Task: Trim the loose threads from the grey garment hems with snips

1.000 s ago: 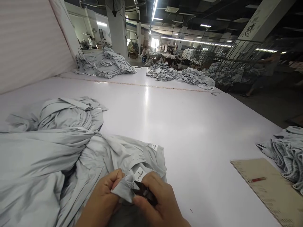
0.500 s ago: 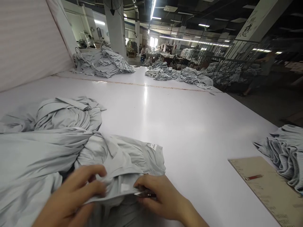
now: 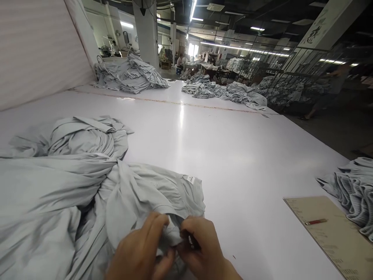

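Observation:
A light grey garment (image 3: 157,182) with a small white label lies in front of me, its near edge bunched up between my hands. My left hand (image 3: 140,249) is closed on the folded fabric, thumb below and fingers above. My right hand (image 3: 204,245) pinches the same edge just to the right, the two hands nearly touching. Tucked in the right palm are thread snips (image 3: 191,242), dark with a metal glint and mostly hidden by the fingers. More grey garments (image 3: 52,186) are heaped on the left, running together with the one I hold.
The wide white table (image 3: 233,155) carries a beige board (image 3: 317,225) with a red pen (image 3: 316,222) on it. Ribbed grey pieces (image 3: 354,194) are stacked at the right. Garment piles (image 3: 134,76) lie at the far side. A person stands at the far right.
My left hand has moved right and closed on the garment's edge beside my right hand. The fabric there is now bunched, and the snips have turned further into the right palm.

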A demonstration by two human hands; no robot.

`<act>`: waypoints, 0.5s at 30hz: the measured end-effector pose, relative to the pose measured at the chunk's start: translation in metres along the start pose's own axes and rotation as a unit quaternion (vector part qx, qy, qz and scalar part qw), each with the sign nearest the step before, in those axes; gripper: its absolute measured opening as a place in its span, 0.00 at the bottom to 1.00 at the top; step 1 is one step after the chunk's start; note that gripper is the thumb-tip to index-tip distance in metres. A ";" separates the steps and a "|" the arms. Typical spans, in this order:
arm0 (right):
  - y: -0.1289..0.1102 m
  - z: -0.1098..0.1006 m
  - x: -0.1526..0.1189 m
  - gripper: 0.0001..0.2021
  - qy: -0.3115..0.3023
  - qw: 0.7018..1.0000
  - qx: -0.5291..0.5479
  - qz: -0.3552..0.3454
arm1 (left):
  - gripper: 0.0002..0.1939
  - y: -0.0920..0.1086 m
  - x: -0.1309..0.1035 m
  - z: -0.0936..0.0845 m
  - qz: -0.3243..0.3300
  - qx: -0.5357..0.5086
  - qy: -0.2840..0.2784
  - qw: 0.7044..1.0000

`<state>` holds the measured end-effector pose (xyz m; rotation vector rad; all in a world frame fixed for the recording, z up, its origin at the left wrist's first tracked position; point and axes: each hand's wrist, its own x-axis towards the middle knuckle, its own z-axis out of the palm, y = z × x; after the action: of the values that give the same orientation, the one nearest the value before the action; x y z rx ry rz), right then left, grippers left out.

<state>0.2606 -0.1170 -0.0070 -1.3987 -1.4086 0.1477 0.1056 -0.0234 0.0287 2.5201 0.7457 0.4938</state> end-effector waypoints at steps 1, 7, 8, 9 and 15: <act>-0.001 0.000 -0.001 0.08 0.002 1.000 -0.007 -0.005 | 0.14 0.003 0.002 0.004 0.012 -0.003 0.018 1.000; -0.009 -0.006 0.004 0.07 -0.041 0.999 0.005 0.035 | 0.03 0.015 0.008 0.000 -0.160 -0.210 0.057 0.963; -0.011 -0.008 0.006 0.06 -0.057 0.996 0.024 0.059 | 0.05 0.016 0.008 -0.002 -0.197 -0.249 0.049 0.947; -0.012 -0.009 0.008 0.05 -0.070 0.993 0.045 0.085 | 0.06 0.017 0.009 -0.003 -0.224 -0.276 0.041 0.934; -0.006 -0.016 0.017 0.10 -0.041 0.974 0.062 0.214 | 0.20 0.007 0.015 -0.011 -0.222 -0.325 -0.107 0.913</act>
<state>0.2737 -0.1149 0.0136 -1.5869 -1.1239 0.5685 0.1151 -0.0167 0.0445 1.6850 0.8608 0.2392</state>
